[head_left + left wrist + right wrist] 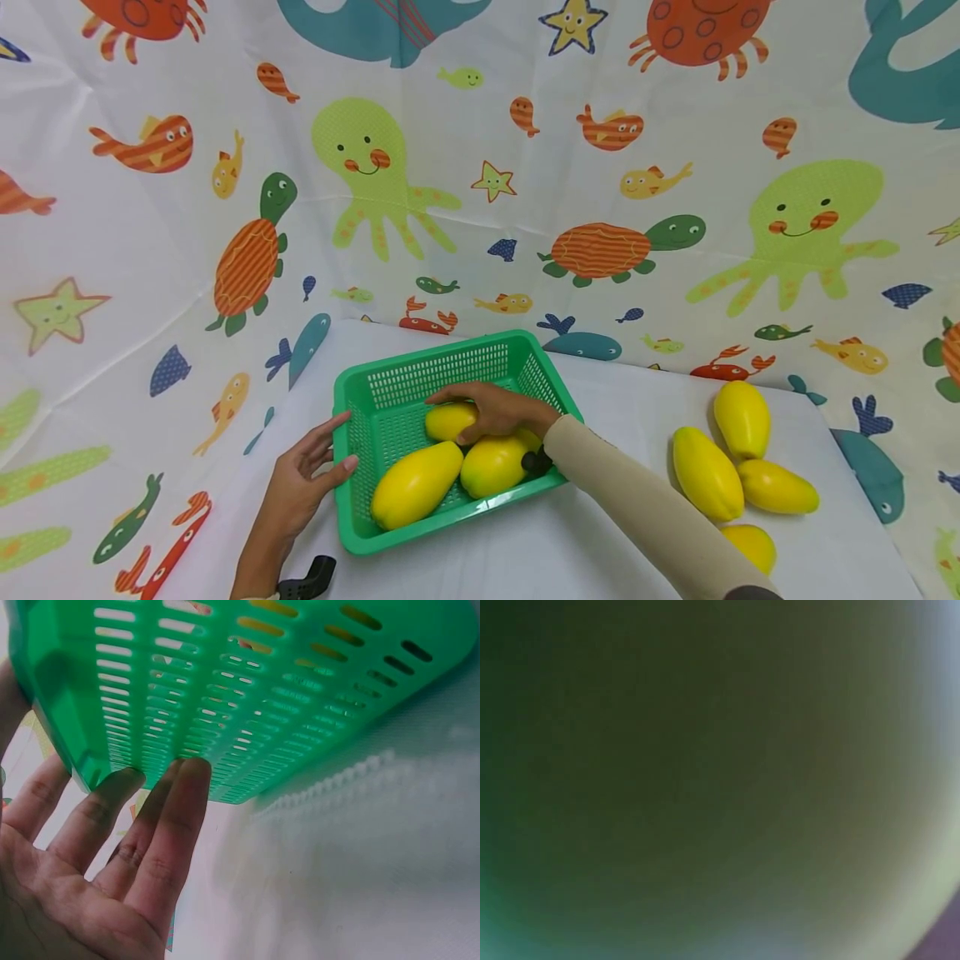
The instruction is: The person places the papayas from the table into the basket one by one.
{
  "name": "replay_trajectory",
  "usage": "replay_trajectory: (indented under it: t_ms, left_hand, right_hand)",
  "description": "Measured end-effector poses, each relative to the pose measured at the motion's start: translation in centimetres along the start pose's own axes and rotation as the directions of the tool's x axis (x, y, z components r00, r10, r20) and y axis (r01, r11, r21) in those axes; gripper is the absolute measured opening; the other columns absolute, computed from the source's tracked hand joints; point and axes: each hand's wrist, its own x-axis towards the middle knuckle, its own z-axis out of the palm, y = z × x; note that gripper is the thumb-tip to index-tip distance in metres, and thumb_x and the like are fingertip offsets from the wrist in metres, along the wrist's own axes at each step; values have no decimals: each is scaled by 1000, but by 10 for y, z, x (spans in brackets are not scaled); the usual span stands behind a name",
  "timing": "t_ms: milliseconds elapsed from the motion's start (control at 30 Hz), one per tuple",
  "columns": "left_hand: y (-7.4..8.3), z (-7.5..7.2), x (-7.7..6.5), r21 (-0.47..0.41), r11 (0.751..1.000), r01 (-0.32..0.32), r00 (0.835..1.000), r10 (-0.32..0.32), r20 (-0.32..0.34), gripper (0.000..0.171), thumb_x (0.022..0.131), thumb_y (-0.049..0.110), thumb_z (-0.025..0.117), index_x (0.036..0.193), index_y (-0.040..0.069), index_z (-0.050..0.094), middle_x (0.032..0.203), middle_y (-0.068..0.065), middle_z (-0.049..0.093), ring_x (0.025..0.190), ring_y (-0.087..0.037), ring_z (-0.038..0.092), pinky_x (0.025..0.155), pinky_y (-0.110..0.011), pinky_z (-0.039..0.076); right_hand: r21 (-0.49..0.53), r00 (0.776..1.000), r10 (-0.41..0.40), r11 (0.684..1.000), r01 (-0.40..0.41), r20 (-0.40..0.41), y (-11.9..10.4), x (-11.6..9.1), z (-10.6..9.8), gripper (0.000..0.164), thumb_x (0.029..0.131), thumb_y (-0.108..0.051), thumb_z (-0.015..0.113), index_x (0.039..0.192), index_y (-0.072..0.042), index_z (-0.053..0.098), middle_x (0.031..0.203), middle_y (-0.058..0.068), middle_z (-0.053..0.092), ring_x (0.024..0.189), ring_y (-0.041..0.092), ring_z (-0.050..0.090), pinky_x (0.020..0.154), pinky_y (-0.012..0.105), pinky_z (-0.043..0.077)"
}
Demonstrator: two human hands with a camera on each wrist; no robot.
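A green plastic basket [420, 537] with slotted walls holds several yellow mangoes. Inside it, my right hand [498, 408] reaches over from the right and grips a small mango [448, 422], fingers over its far side and thumb at the near side. Next to that hand, another mango [491, 467] lies partly under the wrist. A larger mango [417, 485] rests at the basket's front left. My left hand [303, 475] is at the basket's left side, its fairly straight fingers [169, 847] against the outer wall. The right wrist view is dark and blurred by something very close.
On the white tabletop [615, 400] to the right lies a group of loose mangoes, among them a long mango [707, 473] and an upper mango [742, 419]. A white cloth [450, 292] printed with sea animals hangs behind and to the left.
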Motion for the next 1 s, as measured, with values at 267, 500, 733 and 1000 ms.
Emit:
replay_trajectory:
  t_ms: [267, 500, 733, 1000]
  left_hand:
    - [-1, 1, 1, 14, 1000, 0, 1000, 0, -3, 63, 104, 31, 72, 161, 34, 46, 159, -7, 57, 117, 3, 63, 96, -14, 52]
    - [-1, 2, 2, -2, 1000, -3, 1000, 3, 4, 63, 104, 30, 71, 162, 33, 46, 160, -7, 56, 118, 2, 63, 95, -15, 54]
    - [-2, 2, 2, 42, 999, 10, 1000, -9, -10, 64, 104, 33, 71, 162, 36, 45, 161, -5, 55, 118, 7, 61, 97, -13, 50]
    - [-2, 3, 2, 58, 998, 20, 1000, -20, -12, 64, 104, 36, 71, 162, 37, 44, 162, -4, 53, 118, 8, 59, 97, -11, 48]
  right_hand:
    - [21, 999, 40, 999, -39, -27, -4, -5, -2, 68, 96, -11, 79, 156, -29, 54, 164, -1, 50, 139, 25, 50, 120, 50, 42]
    - [26, 995, 57, 998, -55, -77, -11, -10, -8, 68, 96, -9, 78, 155, -32, 54, 167, -1, 47, 152, 37, 42, 126, 62, 33]
    - [-21, 991, 4, 1000, -6, -136, -14, -16, -18, 68, 96, -7, 79, 156, -26, 54, 167, 2, 48, 156, 33, 40, 128, 63, 31]
    - [-14, 966, 23, 1000, -27, -256, -21, -34, -32, 71, 95, -14, 81, 158, -28, 52, 168, 3, 46, 157, 32, 40, 125, 63, 35]
